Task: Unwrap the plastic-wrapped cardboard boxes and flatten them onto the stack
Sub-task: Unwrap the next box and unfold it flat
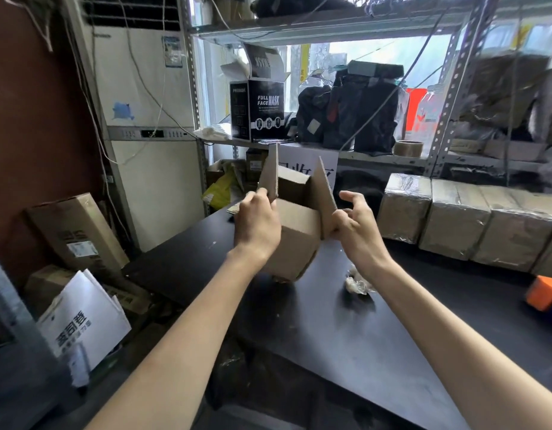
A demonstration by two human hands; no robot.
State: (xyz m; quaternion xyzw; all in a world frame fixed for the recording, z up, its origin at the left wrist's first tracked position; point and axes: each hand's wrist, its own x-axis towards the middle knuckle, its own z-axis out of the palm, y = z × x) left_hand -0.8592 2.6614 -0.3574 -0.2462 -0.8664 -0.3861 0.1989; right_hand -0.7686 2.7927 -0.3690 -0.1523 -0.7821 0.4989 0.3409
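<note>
Cardboard box [297,243], plain brown, unwrapped, two top flaps standing upright.

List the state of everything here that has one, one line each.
box, unwrapped, not flattened, top flaps raised
left grip, holds the box's left flap
right grip, pinches the box's right flap
wrapped boxes, in plastic, in a row on the table
plastic wad, crumpled, loose on the table
mask box, top flaps open
tape roll, lying flat
</note>
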